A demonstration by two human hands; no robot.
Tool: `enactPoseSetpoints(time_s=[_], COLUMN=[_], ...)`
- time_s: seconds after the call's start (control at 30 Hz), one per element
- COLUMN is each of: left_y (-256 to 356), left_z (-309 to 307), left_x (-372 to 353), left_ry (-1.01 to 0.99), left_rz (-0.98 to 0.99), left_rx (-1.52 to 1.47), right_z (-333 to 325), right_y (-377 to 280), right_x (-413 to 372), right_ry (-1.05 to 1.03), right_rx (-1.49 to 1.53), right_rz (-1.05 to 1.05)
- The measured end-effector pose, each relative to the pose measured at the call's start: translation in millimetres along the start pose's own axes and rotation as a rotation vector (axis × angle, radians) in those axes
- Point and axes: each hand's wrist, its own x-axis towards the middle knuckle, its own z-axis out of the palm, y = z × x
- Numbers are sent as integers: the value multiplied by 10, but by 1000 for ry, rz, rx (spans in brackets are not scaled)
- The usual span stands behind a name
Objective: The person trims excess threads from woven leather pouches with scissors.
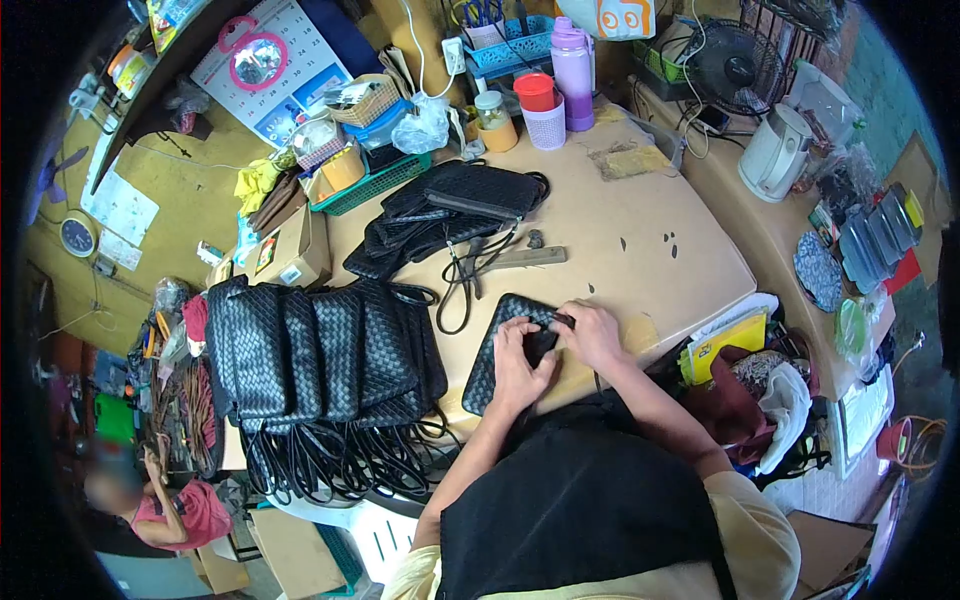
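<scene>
A black woven leather pouch [484, 382] lies on the table's near edge in front of me. My left hand [518, 368] is closed on its upper part, fingers curled and thumb pointing right. At the pouch's right end, my right hand [592, 334] pinches a dark edge or corner of it; the exact part under the fingertips is hidden. Beyond my hands are a hammer [520, 258] and a looped black wrist strap [447, 312]. Several similar black pouches [440, 205] are piled farther back.
Stacked black woven bags [330, 350] with dangling straps [330, 460] cover the table's left side. A purple bottle [572, 75], a red-lidded container [537, 95] and baskets stand at the back. An electric kettle [776, 152] and a fan [735, 65] are right. Another person [185, 515] is at lower left.
</scene>
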Motion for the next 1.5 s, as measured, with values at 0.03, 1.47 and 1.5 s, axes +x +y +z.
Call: enactPoseSetpoints(time_s=[0.03, 1.47, 1.5], left_y=[42, 245, 221], left_z=[-9, -872, -820], left_x=[-39, 79, 54], left_ry=[-50, -227, -221], left_rz=[-70, -451, -485], left_rx=[61, -1203, -1245], right_z=[61, -334, -303], right_y=[10, -617, -609], right_x=[87, 92, 97], right_ry=[11, -517, -556], right_rx=[-47, 1057, 1169], right_rz=[6, -168, -89])
